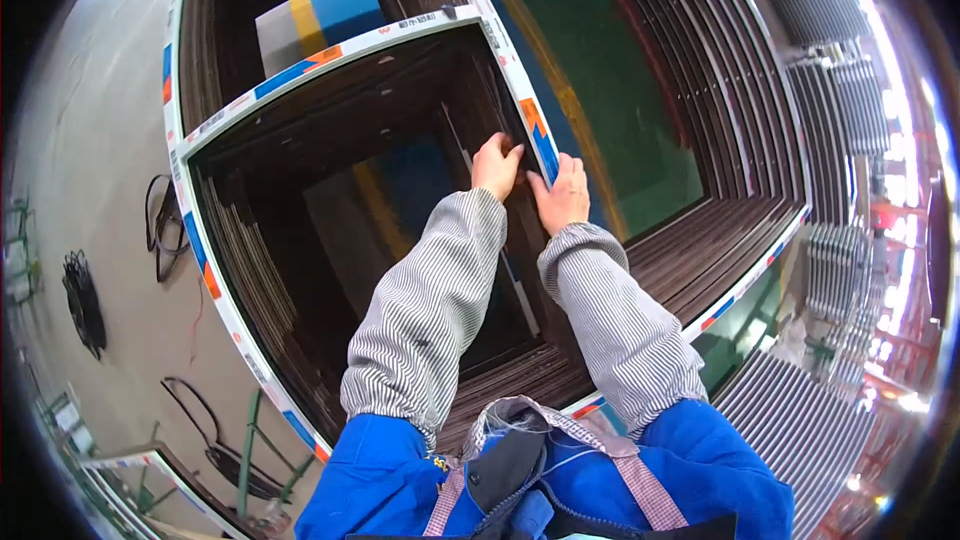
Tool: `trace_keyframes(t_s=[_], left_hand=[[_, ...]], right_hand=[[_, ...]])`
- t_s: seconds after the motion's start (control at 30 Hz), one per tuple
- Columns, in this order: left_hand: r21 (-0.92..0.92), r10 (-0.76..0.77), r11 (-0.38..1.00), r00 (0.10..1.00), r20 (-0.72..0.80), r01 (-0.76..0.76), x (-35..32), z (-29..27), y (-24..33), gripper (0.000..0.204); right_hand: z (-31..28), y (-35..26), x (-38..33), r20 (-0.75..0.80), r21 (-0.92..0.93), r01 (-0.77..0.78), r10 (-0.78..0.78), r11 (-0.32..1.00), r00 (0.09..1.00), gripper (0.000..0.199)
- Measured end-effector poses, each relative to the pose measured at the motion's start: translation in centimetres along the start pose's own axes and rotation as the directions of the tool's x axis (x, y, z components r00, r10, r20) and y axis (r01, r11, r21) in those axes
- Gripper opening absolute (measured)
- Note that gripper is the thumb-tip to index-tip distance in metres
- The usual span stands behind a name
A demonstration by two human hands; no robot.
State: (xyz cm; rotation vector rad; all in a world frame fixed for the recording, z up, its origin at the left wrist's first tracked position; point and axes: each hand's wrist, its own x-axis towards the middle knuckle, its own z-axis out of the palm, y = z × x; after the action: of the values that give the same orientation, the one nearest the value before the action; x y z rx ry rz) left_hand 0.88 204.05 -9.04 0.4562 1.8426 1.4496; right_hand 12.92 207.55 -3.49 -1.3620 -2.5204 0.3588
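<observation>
Below me lies a tall stack of dark window frames (655,260), its top one covered with white film printed in blue and orange. My right hand (562,195) is closed on the upright middle bar (535,120) of the top frame, fingers over the bar and thumb on its inner side. Just left of it, inside the left opening, my left hand (497,166) has its fingers bent together beside the bar's dark inner face. What those fingertips hold, if anything, is hidden. Grey striped sleeves cover both forearms.
Through the openings show a green floor (630,90) and a yellow stripe (550,70). Black cable coils (84,305) lie on the grey floor at left, near a green metal stand (250,450). Further stacks of grey profiles (800,420) stand along the right.
</observation>
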Motion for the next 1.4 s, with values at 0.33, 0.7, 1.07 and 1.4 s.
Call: trace_keyframes(t_s=[0.33,0.7,1.07,1.4], left_hand=[[-0.196,-0.07,0.974,0.972,0.224,0.115,1.2,-1.2,0.7,0.016],[0.354,0.303,0.786,0.816,0.492,-0.506,3.4,-5.1,1.3,0.023],[0.241,0.538,-0.424,-0.029,0.843,-0.873,10.1,-4.4,5.4,0.057],[0.182,0.589,-0.31,-0.038,0.807,-0.933,10.3,-4.1,6.8,0.041]], right_hand=[[0.0,-1.5,0.2,-0.004,-0.043,-0.049,0.048,0.998,0.999,0.05],[1.3,-5.0,3.6,0.087,-0.414,-0.155,0.208,0.897,0.974,0.049],[1.5,-3.5,2.9,0.01,-0.265,-0.088,0.094,0.96,0.996,0.046],[1.5,-3.9,3.5,-0.029,-0.267,-0.16,0.158,0.95,0.987,0.045]])
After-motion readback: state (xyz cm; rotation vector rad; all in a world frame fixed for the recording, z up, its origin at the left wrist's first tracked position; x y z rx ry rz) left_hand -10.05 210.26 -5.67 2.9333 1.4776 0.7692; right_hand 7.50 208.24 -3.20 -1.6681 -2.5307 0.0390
